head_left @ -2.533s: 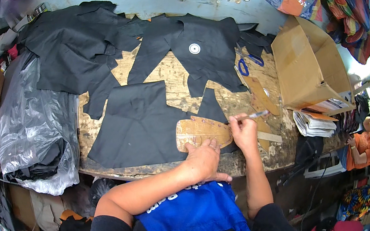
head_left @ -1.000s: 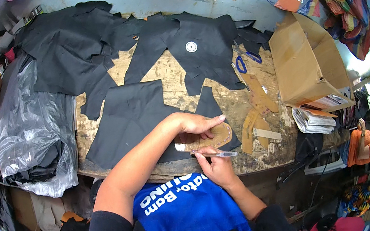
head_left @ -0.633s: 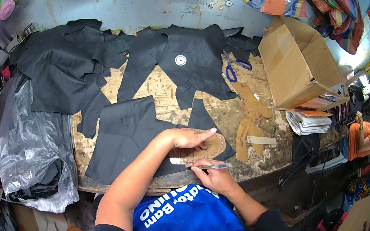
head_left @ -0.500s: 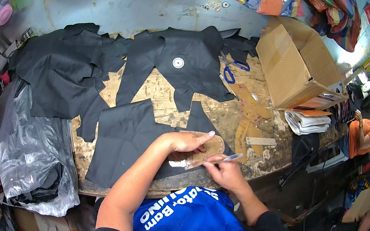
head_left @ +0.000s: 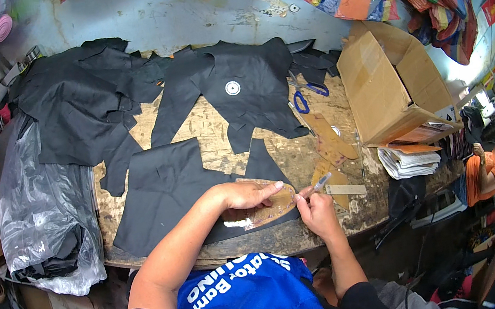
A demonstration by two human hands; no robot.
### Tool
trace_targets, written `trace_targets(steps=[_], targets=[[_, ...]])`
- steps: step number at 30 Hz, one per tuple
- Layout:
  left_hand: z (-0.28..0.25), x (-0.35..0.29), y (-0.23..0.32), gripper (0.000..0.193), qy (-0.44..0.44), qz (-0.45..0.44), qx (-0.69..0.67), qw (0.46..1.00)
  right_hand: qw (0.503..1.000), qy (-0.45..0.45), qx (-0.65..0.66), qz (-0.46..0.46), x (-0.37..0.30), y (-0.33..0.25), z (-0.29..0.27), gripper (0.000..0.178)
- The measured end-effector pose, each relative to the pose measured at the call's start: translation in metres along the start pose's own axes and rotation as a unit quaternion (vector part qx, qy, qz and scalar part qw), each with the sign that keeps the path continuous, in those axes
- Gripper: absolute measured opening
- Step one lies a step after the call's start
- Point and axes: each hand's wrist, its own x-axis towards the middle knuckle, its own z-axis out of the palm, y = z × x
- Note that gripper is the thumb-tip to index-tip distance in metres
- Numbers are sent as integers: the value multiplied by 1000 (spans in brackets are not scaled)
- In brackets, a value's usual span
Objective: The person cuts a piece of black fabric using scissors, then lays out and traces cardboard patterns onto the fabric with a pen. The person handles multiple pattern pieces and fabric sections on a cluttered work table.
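Note:
My left hand (head_left: 247,194) rests on a tan cardboard pattern (head_left: 282,201) with a rounded right end and dark marks along its edge. The thumb stretches across its top while the other fingers, partly hidden, bend onto it. Under the pattern lies a black leather-like sheet (head_left: 160,186) near the table's front edge. My right hand (head_left: 319,211) pinches a slim clear-and-grey pen (head_left: 322,181) at the pattern's rounded end. The pen's tip is hidden by my fingers. A white patch (head_left: 238,223) shows beside the pattern.
Blue-handled scissors (head_left: 308,94), more tan patterns (head_left: 328,137) and a pale ruler-like strip (head_left: 346,189) lie to the right. Beyond them stands an open cardboard box (head_left: 376,82). Black sheets (head_left: 252,71) cover the back; a plastic bag (head_left: 45,202) stands left. A person in orange (head_left: 491,174) is far right.
My right hand has moved right and up along the pattern to its rounded end, tilting the pen more steeply. My left hand stays on the pattern. The view has shifted slightly.

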Motion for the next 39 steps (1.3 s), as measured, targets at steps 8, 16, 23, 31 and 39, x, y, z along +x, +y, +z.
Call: trace_targets(steps=[8, 16, 23, 31, 39], targets=[[2, 3, -6, 87, 35, 72, 17, 997, 999, 4, -12, -40, 19, 11, 2, 14], [4, 16, -18, 79, 46, 98, 52, 993, 996, -49, -20, -77, 44, 11, 6, 18], [15, 21, -26, 49, 86, 127, 170, 974, 990, -100, -2, -103, 65, 6, 15, 19], [60, 1, -26, 57, 190, 103, 241, 946, 975, -140, 123, -121, 86, -20, 61, 12], [111, -14, -56, 49, 338, 183, 357, 851, 873, -99, 463, 113, 81, -22, 94, 12]])
